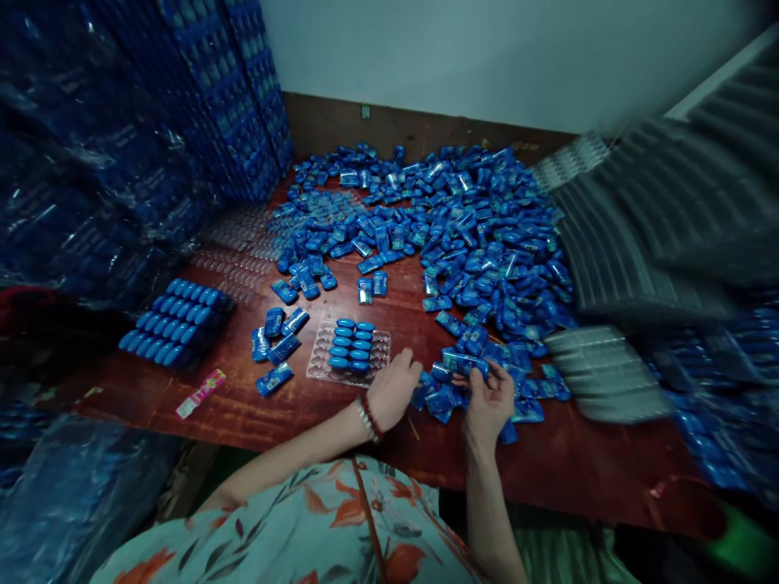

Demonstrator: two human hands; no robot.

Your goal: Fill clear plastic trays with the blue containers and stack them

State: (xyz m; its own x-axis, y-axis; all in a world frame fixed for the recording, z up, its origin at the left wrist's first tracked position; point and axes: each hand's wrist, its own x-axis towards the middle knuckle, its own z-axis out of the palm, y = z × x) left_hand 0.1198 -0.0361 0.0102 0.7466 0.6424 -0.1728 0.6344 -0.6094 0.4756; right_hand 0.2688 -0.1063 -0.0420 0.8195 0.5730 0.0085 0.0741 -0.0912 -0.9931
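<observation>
Blue packet (461,362) lies (seemingly pinched) in right hand (488,403).

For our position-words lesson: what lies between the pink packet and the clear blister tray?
Loose blue packets lie on the tabletop there, in the head view.

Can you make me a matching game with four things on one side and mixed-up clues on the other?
1. Pink strip
2. Bracelets
3. Right hand
4. Clear plastic tray

A. Partly filled with blue ovals
B. Reddish-brown and pale
C. Holding a blue packet
D. Lying left of the tray

Pairs: 1-D, 2-B, 3-C, 4-A
</observation>
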